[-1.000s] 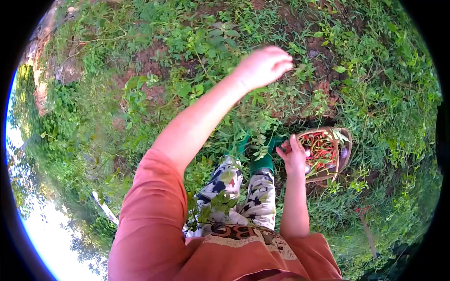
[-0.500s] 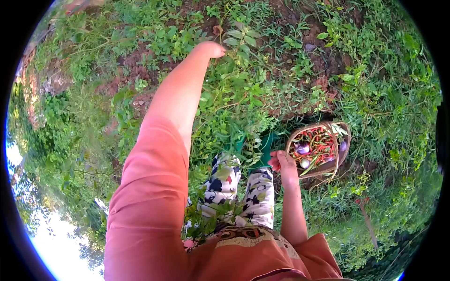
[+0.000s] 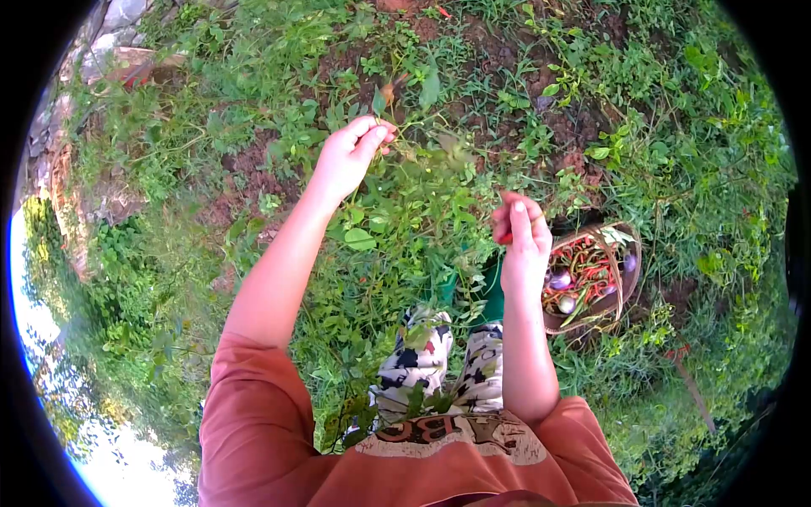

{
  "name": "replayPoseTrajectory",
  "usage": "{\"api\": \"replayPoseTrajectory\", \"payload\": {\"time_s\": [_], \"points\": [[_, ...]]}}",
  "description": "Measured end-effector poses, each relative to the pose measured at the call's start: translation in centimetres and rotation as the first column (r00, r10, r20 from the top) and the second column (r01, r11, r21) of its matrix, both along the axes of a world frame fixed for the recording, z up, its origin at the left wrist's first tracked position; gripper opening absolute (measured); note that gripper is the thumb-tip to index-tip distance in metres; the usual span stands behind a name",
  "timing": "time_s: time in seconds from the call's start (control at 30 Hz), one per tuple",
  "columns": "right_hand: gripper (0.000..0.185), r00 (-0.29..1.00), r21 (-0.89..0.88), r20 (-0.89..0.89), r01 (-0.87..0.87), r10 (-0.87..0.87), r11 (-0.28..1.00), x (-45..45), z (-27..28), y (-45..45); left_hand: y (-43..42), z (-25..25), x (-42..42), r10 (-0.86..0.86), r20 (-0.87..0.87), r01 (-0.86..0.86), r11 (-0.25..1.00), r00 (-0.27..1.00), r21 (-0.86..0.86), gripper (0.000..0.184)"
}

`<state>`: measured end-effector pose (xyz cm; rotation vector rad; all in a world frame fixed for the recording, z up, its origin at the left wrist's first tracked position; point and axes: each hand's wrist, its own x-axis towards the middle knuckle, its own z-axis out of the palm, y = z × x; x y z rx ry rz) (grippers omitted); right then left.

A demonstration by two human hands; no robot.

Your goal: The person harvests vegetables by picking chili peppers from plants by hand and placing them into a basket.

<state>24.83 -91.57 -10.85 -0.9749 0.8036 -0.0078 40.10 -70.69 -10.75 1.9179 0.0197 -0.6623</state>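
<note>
My left hand is closed, thumb and fingertips pinched on a thin stem of a leafy plant. To its right, my right hand has its fingers curled around something red, apparently chilies, partly hidden by the fingers. Just beyond that hand on the right, a woven basket with a handle sits on the ground. Red and green chilies lie in it, with purple and whitish round vegetables among them.
Weeds and low plants cover the brown soil around me. My legs in patterned trousers and green boots are below. Stones lie at the upper left. A stick-like object rests at the lower right.
My left hand swept left from the middle and now pinches a stem. My right hand has risen away from the basket's left rim, and the red items in it show.
</note>
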Motion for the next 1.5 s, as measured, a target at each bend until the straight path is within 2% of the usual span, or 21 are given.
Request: {"api": "replayPoseTrajectory", "payload": {"time_s": [0.1, 0.13, 0.2, 0.3, 0.4, 0.5, 0.53, 0.6, 0.63, 0.67, 0.7, 0.83, 0.93, 1.0, 1.07, 1.2, 1.27, 1.33, 1.4, 1.47, 1.5], "points": [[0.018, 0.987, -0.04, 0.106, -0.119, 0.123, 0.992, 3.8, 2.2, 1.0, 0.3, 1.6, -1.5, -0.257, 0.322, 0.192, 0.956, 0.911, 0.221, 0.015], [0.019, 0.979, -0.032, 0.128, -0.158, 0.161, 0.987, 4.7, 2.3, 1.3, 0.2, 2.2, -2.0, -0.255, 0.323, 0.192, 0.958, 0.912, 0.213, 0.015], [0.019, 0.969, -0.037, 0.141, -0.198, 0.201, 0.979, 6.4, 3.2, 1.6, -0.1, 3.4, -2.9, -0.431, 0.463, 0.283, 0.891, 0.775, 0.355, 0.013], [0.019, 0.978, -0.128, 0.138, -0.139, 0.157, 0.982, 7.5, 3.1, 1.5, -0.3, 3.5, -3.9, -0.44, 0.561, 0.268, 0.892, 0.701, 0.364, 0.01], [0.022, 0.986, -0.367, 0.081, -0.107, 0.146, 0.924, 7.5, 2.2, 0.1, -0.5, 3.9, -4.4, -0.482, 0.637, 0.263, 0.872, 0.601, 0.412, 0.011], [0.021, 0.937, -0.757, 0.09, -0.157, 0.339, 0.634, 7.2, 3.4, -1.5, -0.8, 3.8, -4.7, -0.672, 0.622, 0.353, 0.741, 0.402, 0.572, 0.017], [0.02, 0.887, -0.833, 0.113, -0.161, 0.448, 0.529, 7.2, 4.7, -1.6, -0.8, 3.7, -4.9, -0.668, 0.622, 0.344, 0.744, 0.409, 0.572, 0.017], [0.018, 0.756, -0.81, 0.061, -0.344, 0.652, 0.475, 6.8, 5.2, -0.7, -1.2, 3.8, -5.5, -0.779, 0.503, 0.432, 0.626, 0.375, 0.649, 0.018], [0.018, 0.668, -0.832, -0.047, -0.438, 0.743, 0.341, 6.8, 5.2, -0.4, -1.4, 3.6, -5.6, -0.765, 0.539, 0.443, 0.643, 0.353, 0.625, 0.017], [0.017, 0.565, -0.837, -0.157, -0.512, 0.81, 0.194, 6.8, 5.1, -0.2, -1.7, 3.6, -5.6, -0.763, 0.54, 0.434, 0.647, 0.356, 0.627, 0.017], [0.018, 0.552, -0.85, -0.203, -0.51, 0.809, 0.135, 6.7, 4.3, 0.2, -1.8, 3.7, -5.6, -0.764, 0.525, 0.436, 0.645, 0.375, 0.628, 0.015], [0.017, 0.518, -0.826, -0.254, -0.555, 0.817, 0.095, 6.8, 4.4, 0.0, -2.1, 2.8, -5.7, -0.749, 0.516, 0.439, 0.663, 0.417, 0.607, 0.011], [0.018, 0.527, -0.822, -0.268, -0.561, 0.807, 0.093, 6.6, 5.3, 0.6, -1.7, 3.2, -6.0, -0.725, 0.518, 0.46, 0.688, 0.453, 0.561, 0.01], [0.015, 0.528, -0.823, -0.213, -0.551, 0.822, 0.141, 6.6, 4.9, 0.9, -1.8, 3.3, -6.3, -0.687, 0.482, 0.425, 0.721, 0.544, 0.547, 0.009], [0.014, 0.525, -0.805, -0.271, -0.583, 0.807, 0.109, 6.6, 5.5, 1.2, -2.4, 3.2, -6.6, -0.613, 0.464, 0.347, 0.769, 0.639, 0.537, 0.007], [0.013, 0.568, -0.835, -0.226, -0.531, 0.791, 0.143, 6.6, 4.9, 1.2, -3.7, 3.7, -6.6, -0.562, 0.402, 0.262, 0.761, 0.723, 0.593, 0.008], [0.01, 0.558, -0.757, -0.241, -0.62, 0.794, 0.206, 6.8, 5.6, 0.9, -4.3, 3.5, -5.8, -0.568, 0.113, 0.306, 0.589, 0.815, 0.748, 0.014], [0.011, 0.617, -0.729, -0.242, -0.625, 0.749, 0.28, 6.2, 5.1, 0.0, -2.2, 2.3, -3.8, -0.497, 0.048, 0.314, 0.616, 0.866, 0.722, 0.019], [0.014, 0.734, -0.69, -0.3, -0.608, 0.609, 0.393, 5.9, 5.3, -0.5, -1.2, 2.5, -2.4, -0.469, 0.107, 0.285, 0.685, 0.877, 0.67, 0.026], [0.022, 0.795, -0.762, -0.271, -0.521, 0.543, 0.383, 5.1, 3.2, -2.0, -0.5, 3.3, -1.2, -0.489, 0.2, 0.216, 0.667, 0.849, 0.713, 0.03], [0.031, 0.797, -0.843, -0.243, -0.456, 0.553, 0.286, 4.5, 1.9, -2.6, 1.1, 3.9, -0.3, -0.473, 0.243, 0.186, 0.692, 0.847, 0.698, 0.034]]}}
